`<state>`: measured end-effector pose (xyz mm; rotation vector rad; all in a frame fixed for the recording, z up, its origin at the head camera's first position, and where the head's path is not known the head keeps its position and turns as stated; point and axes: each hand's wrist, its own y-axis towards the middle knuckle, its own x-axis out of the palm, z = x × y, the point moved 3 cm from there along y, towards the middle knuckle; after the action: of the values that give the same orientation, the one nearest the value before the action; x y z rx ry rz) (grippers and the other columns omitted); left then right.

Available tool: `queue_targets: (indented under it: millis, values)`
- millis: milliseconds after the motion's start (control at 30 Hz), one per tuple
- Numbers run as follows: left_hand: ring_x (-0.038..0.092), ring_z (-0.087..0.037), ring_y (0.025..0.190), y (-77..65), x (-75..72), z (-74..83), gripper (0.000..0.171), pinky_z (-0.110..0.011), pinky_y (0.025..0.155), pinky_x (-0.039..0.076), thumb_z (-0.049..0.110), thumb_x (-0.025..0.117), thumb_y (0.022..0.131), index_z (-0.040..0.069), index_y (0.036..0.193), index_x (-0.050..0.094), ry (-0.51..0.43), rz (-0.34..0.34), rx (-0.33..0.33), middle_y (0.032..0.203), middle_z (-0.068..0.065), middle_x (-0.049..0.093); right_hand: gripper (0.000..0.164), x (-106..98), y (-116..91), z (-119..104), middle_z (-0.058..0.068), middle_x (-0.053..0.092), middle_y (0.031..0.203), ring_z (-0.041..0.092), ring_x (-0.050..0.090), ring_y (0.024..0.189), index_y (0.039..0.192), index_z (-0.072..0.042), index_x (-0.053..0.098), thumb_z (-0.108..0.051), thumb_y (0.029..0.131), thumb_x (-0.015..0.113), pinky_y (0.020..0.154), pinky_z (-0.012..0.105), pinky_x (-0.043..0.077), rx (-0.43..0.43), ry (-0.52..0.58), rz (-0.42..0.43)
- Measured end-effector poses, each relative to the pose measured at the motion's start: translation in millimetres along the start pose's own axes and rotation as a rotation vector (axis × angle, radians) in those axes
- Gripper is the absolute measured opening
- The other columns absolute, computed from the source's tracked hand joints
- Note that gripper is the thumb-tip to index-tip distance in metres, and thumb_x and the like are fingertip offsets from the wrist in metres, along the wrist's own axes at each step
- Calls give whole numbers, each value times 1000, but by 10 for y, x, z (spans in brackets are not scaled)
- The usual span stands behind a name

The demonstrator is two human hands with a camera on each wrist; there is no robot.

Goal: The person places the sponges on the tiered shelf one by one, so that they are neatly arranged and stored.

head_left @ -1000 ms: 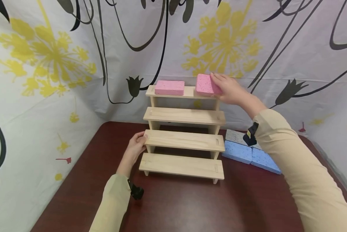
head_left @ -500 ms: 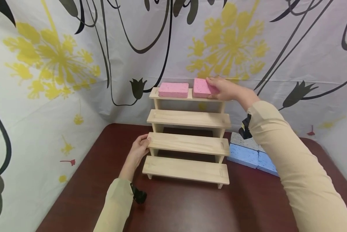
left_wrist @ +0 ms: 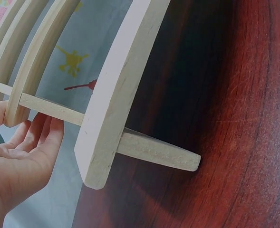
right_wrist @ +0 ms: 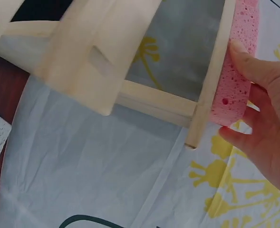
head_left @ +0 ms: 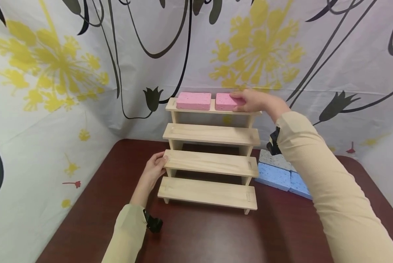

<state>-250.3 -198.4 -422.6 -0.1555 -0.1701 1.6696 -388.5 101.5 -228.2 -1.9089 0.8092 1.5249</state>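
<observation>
A light wooden tiered stand [head_left: 209, 162] with several steps stands on the dark table. On its top step lies one pink sponge [head_left: 194, 100] at the left. Beside it, a small gap apart, is a second pink sponge [head_left: 224, 102], which my right hand [head_left: 257, 101] holds at its right end. In the right wrist view this sponge [right_wrist: 237, 71] lies flat against the step, thumb on its front side and fingers behind. My left hand [head_left: 153, 168] grips the left end of the second step from the bottom, thumb on top and fingers [left_wrist: 47, 137] curled underneath.
Blue sponges [head_left: 273, 176] lie on the table right of the stand, with grey sponges [head_left: 274, 159] behind them, partly hidden by the right sleeve. A printed cloth [head_left: 196, 47] hangs close behind the stand and along the sides of the table [head_left: 196, 237].
My right hand has moved the second pink sponge left and down, from tilted to flat on the top step, closer to the first one. My left hand keeps its grip on the stand.
</observation>
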Motion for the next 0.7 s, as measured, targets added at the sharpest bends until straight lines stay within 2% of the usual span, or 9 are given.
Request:
queue_targets:
  millis: [167,233,367,533,700]
  values:
    - [40,-34,127,-14,7,-1,45,-48,108,31,18,42,98,3,139,29,2,9,3,136,-24,39,52,100,-95,9,25,41,137,43,38,126,132,2,44,-18,88,61,107,53,29,5,-45,184]
    - [40,-33,127,-7,16,-21,45,-48,108,31,18,42,98,3,138,30,0,11,-1,136,-24,39,53,170,-158,26,24,43,136,42,39,125,131,2,46,-20,86,64,106,55,29,9,-80,264]
    - [40,-33,126,-3,42,-46,45,-48,108,32,18,43,97,3,138,30,-9,5,-8,135,-24,40,61,252,-310,85,26,46,133,42,40,124,130,6,44,-21,82,68,106,55,30,11,-108,369]
    - [39,-33,127,-30,34,-30,45,-48,109,31,19,43,98,3,138,30,-15,4,-7,137,-24,39,66,289,-551,187,28,42,135,43,37,124,134,6,39,-21,82,68,107,54,28,33,-44,427]
    - [38,-32,129,-46,22,1,46,-48,109,30,21,43,98,4,139,29,0,-1,-5,139,-23,38,67,425,-838,389,26,36,140,42,31,130,137,3,35,-22,84,67,109,55,24,107,41,454]
